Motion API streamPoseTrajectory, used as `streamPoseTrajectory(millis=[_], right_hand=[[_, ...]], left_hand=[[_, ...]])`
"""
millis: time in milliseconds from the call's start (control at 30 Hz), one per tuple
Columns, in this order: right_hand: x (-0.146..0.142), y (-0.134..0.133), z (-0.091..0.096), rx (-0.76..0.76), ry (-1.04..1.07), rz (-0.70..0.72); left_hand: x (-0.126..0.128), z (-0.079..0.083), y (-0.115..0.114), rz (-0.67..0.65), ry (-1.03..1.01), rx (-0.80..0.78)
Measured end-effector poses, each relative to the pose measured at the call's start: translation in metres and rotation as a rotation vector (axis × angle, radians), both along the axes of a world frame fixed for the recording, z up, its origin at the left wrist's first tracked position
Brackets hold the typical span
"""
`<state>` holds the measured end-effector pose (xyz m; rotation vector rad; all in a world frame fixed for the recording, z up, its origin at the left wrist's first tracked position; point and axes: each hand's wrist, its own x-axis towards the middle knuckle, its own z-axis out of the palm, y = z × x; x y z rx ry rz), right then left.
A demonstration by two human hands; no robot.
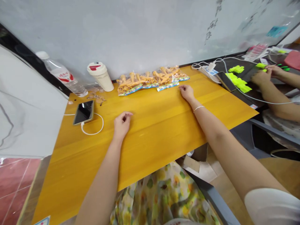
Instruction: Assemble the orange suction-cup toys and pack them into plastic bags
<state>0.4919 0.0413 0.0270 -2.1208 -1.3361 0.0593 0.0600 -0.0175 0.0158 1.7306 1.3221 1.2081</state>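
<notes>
My left hand (122, 123) rests on the yellow wooden table (152, 125) near its middle, fingers curled in loosely, with nothing visible in them. My right hand (187, 92) lies farther back on the table, fingers bent, just in front of two clear bags of orange plastic parts (150, 79) that lie against the wall. It is close to the right bag but I cannot see it gripping anything. A thin bracelet sits on my right wrist.
A phone (83, 112) on a white cable lies at the left, with a water bottle (62, 76) and a lidded cup (101, 76) behind it. At the right another person's hands (264, 76) handle neon-yellow pieces (239, 82) on a dark table.
</notes>
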Motion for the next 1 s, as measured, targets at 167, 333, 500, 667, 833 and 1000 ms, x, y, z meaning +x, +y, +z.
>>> streamPoseTrajectory(millis=[167,333,500,667,833,1000], right_hand=[[0.031,0.027,-0.001,0.094,0.023,-0.208],[0.048,0.046,0.002,0.065,0.037,-0.341],[0.056,0.057,0.009,-0.016,0.051,-0.393],[0.061,0.065,0.013,-0.043,0.096,-0.428],[0.064,0.067,0.013,-0.034,0.112,-0.469],[0.071,0.067,0.006,0.02,0.134,-0.479]], left_hand=[[0.0,0.0,-0.002,-0.009,0.023,-0.013],[0.002,0.003,-0.004,-0.016,0.031,-0.027],[0.004,0.004,-0.006,-0.023,0.036,-0.026],[0.004,0.005,-0.007,-0.026,0.032,-0.031],[0.003,0.003,-0.005,-0.026,0.046,-0.037],[0.002,0.001,-0.004,-0.02,0.047,-0.05]])
